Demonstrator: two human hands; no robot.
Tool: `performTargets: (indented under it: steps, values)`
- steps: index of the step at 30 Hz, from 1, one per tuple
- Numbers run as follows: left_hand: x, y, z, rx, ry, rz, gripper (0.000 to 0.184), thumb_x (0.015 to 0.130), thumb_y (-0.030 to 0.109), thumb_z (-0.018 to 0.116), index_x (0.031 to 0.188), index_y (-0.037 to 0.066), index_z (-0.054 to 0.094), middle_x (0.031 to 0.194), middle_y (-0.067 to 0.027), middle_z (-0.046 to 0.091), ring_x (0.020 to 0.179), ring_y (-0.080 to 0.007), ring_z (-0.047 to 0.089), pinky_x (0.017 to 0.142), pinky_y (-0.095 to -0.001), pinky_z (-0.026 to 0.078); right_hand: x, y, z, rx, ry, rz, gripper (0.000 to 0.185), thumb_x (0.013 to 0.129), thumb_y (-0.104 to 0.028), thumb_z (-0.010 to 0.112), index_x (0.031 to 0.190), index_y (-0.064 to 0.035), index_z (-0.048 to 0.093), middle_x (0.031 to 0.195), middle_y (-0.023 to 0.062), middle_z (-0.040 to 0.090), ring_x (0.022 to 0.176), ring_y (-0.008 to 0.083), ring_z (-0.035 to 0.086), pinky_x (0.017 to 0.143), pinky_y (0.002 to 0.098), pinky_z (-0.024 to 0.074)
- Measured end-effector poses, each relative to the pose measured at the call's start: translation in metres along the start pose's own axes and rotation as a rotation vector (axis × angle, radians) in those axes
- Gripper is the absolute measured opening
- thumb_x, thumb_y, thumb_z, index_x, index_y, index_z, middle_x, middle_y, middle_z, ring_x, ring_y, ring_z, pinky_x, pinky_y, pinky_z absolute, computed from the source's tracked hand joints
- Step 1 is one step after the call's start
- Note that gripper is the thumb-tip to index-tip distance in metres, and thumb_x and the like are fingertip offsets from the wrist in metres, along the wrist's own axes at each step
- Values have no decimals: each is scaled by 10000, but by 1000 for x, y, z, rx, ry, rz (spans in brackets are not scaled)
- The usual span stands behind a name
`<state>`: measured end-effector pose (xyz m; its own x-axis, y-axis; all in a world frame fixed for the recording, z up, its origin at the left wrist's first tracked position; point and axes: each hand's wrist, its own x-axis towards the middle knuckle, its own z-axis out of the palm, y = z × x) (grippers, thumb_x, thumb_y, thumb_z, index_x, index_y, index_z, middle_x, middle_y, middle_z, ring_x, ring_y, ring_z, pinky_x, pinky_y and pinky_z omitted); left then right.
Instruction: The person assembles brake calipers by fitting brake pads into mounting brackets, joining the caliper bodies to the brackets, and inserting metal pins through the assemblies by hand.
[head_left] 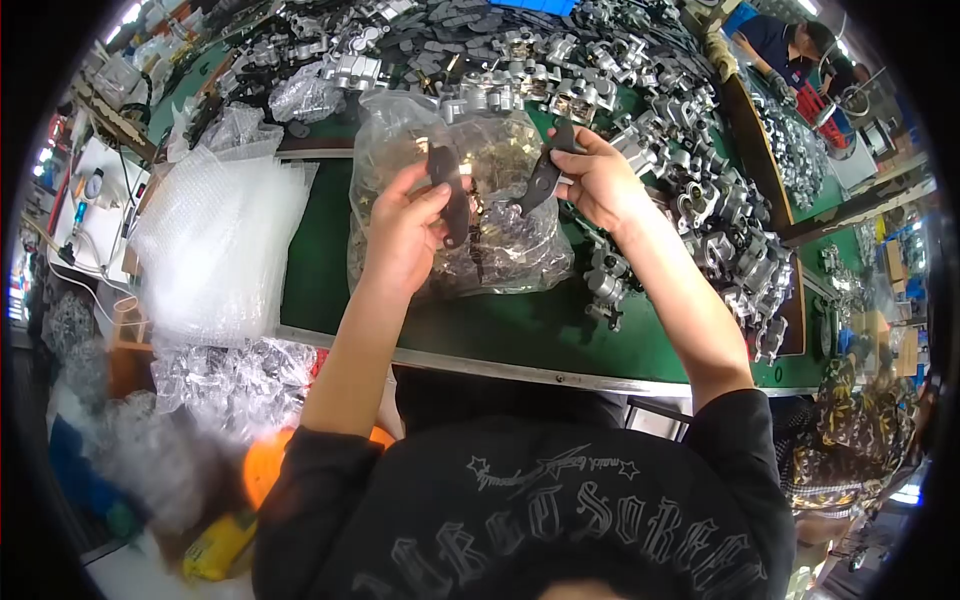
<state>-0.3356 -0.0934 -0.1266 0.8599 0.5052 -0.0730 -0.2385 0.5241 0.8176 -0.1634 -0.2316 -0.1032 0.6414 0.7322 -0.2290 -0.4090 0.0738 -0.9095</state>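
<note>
My left hand [405, 225] pinches a dark flat pad [455, 205], held upright over the left part of a clear plastic bag [500, 255]. Between the thumb and fingers of my right hand [600, 180] is a second dark pad [541, 182], tilted, above the bag's right side. The two pads are apart. Small brass-coloured and dark parts show through the bag, which lies on the green tabletop [455, 335]. Silvery metal castings [715, 215] are heaped to the right of my right hand.
Bubble-wrap sheets [215, 240] lie at the left of the table. More castings and dark pads [455, 40] cover its back. A wooden divider [750, 125] borders the heap at the right. Another person [785, 50] is at the upper right, beside a red basket [825, 120].
</note>
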Motion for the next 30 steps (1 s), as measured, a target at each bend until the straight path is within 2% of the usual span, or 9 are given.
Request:
performTargets:
  steps: [3, 6, 13, 16, 19, 23, 26, 28, 30]
  values:
    - [-5, -7, -2, 29, 31, -20, 282, 837, 57, 501, 1112, 10, 459, 934, -153, 576, 679, -176, 562, 595, -283, 463, 7, 12, -7, 84, 48, 36, 188, 842, 40, 425, 1018, -19, 452, 920, 76, 517, 816, 194, 570, 727, 371, 526]
    - [-7, -13, -7, -16, -27, -63, 273, 820, 47, 526, 1087, -4, 503, 900, -107, 601, 777, -138, 578, 635, -256, 468, 6, 20, -12, 124, 71, 39, 153, 845, 30, 439, 989, -20, 451, 912, 77, 514, 813, 199, 573, 760, 379, 522]
    - [-10, 7, 13, -15, -70, -127, 368, 842, 94, 448, 1190, -2, 377, 1085, -168, 530, 810, -209, 583, 659, -340, 494, -16, 21, -13, 137, 114, -30, 140, 855, 14, 433, 986, -25, 466, 975, 105, 548, 853, 193, 579, 750, 343, 529]
    - [-3, 10, 7, 0, -194, -137, 396, 834, 87, 442, 1208, -11, 360, 1098, -181, 526, 832, -218, 570, 680, -345, 483, -17, 23, -22, 109, 128, -25, 122, 856, 2, 445, 973, -20, 468, 932, 84, 545, 831, 177, 577, 740, 328, 530]
    - [12, 1, -10, -351, -514, -194, 374, 855, 113, 399, 1207, -14, 376, 1135, -192, 506, 976, -250, 519, 751, -352, 464, -13, 27, -22, 40, 129, -22, 111, 852, -5, 465, 963, -8, 459, 873, 59, 529, 791, 161, 574, 726, 310, 530]
    - [20, -10, 1, 9, -149, -13, 289, 874, 125, 424, 1117, -18, 486, 1079, -129, 540, 953, -175, 511, 810, -276, 420, -17, 21, -16, 87, 99, -70, 116, 849, 5, 466, 963, -7, 451, 859, 64, 535, 766, 166, 581, 714, 305, 534]
    - [35, -27, 1, 830, -79, 300, 242, 840, 111, 490, 1046, -1, 549, 997, -119, 594, 836, -194, 562, 745, -301, 434, -24, 16, -12, 119, 108, -80, 109, 846, 8, 472, 952, -11, 455, 837, 61, 537, 741, 167, 585, 700, 304, 538]
    - [41, -36, 9, 963, -73, 231, 171, 815, 101, 526, 939, 1, 587, 845, -154, 610, 781, -256, 591, 716, -323, 445, -24, 20, -15, 139, 154, -80, 105, 844, 8, 477, 945, -15, 460, 824, 57, 538, 727, 163, 587, 688, 301, 541]
    - [40, -37, 22, 1193, -115, 418, 149, 804, 107, 532, 876, -10, 588, 879, -180, 594, 835, -319, 571, 733, -357, 443, -23, 25, -25, 152, 163, -92, 104, 841, 2, 488, 940, -22, 465, 822, 52, 538, 721, 151, 586, 671, 293, 543]
